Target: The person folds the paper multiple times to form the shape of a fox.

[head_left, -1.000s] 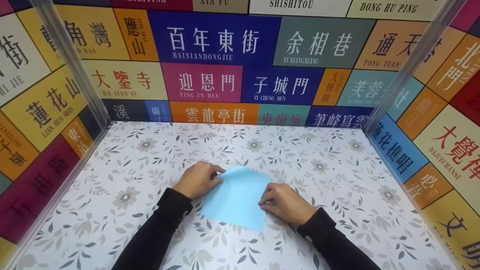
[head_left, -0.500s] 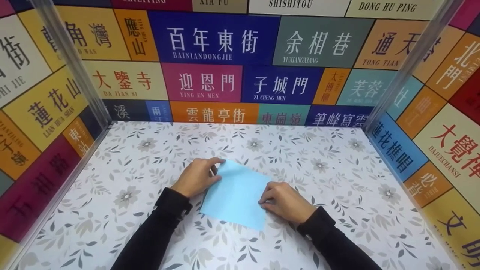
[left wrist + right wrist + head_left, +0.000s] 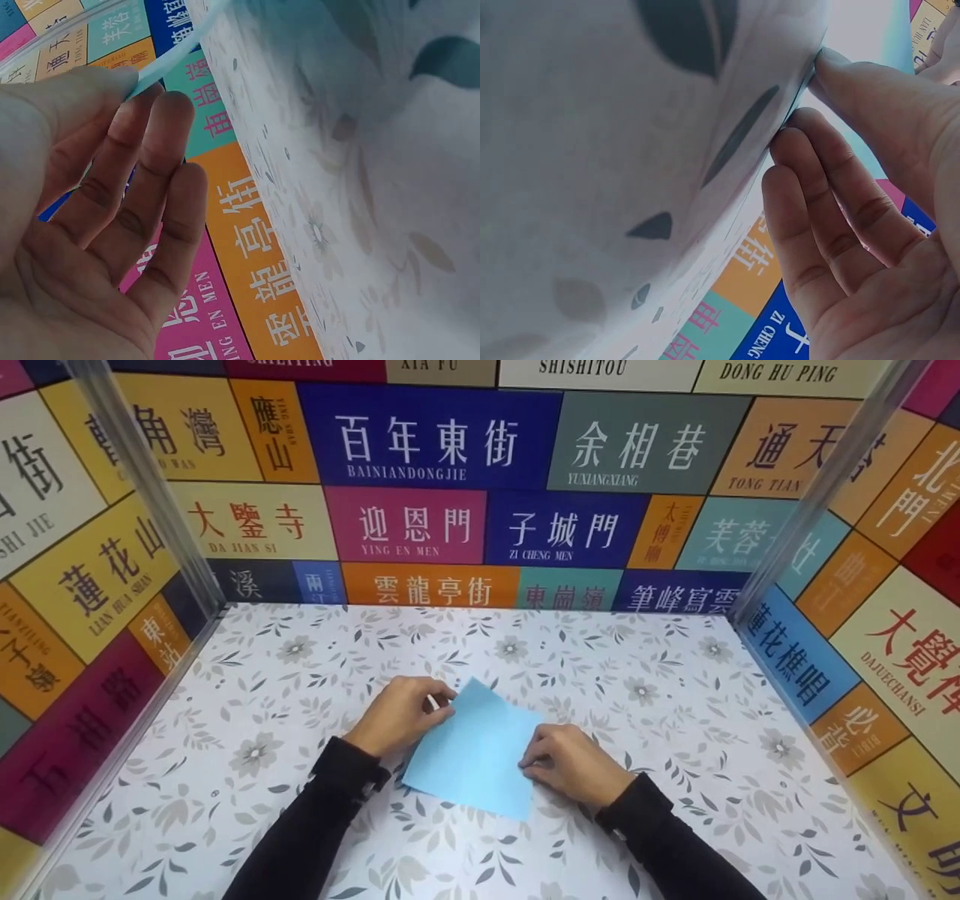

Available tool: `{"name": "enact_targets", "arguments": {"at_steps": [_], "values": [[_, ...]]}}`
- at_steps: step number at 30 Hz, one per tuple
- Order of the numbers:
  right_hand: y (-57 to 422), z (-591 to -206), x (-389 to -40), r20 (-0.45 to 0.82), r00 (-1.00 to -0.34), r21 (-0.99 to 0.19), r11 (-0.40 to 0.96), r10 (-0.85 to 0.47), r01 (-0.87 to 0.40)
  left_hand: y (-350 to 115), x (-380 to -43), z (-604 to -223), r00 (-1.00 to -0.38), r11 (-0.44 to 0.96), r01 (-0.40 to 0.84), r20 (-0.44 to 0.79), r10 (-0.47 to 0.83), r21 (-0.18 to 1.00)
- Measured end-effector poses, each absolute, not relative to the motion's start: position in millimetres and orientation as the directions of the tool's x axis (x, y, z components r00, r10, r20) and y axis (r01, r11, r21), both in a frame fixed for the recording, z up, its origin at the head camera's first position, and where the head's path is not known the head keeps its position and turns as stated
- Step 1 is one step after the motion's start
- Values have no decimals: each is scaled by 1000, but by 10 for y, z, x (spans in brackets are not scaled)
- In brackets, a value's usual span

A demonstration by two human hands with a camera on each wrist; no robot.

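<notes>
A square sheet of light blue paper (image 3: 476, 757) lies at an angle on the flowered tabletop, its upper left part lifted and slightly curved. My left hand (image 3: 405, 712) pinches its left edge near the far corner between thumb and fingers; in the left wrist view the paper's thin blue edge (image 3: 169, 66) comes out from the thumb tip. At the right edge, my right hand (image 3: 574, 765) holds the paper low against the table, thumb and fingertips together. Up close in the right wrist view, the thumb (image 3: 847, 75) lies at the sheet's edge and the other fingers touch the tabletop.
The white tabletop (image 3: 300, 825) has a grey leaf and flower print. Colourful panels with lettering (image 3: 442, 442) stand behind it and on both sides. Clear upright strips (image 3: 142, 487) run along the corners.
The left hand first moved the far left corner out to the left, then back right, lifting that part of the sheet. The right hand has stayed almost still at the right edge.
</notes>
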State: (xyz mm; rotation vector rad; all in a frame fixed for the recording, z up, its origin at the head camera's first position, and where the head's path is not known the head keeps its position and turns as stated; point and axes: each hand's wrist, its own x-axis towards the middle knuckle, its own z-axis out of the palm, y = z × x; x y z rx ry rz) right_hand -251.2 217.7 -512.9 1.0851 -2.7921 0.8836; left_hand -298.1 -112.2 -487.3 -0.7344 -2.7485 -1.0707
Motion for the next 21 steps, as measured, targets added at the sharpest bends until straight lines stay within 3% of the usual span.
{"name": "enact_targets", "arguments": {"at_steps": [9,21], "values": [[2167,-5138,-2520,227,-757,-494,598,-612,-631,-1056,-2881,-4820,-783,589,615,317,536,524],[2172,-5130,-2524,247,-744,-472,594,-621,-652,-963,-2789,-4803,-697,507,699,320,642,504]]}}
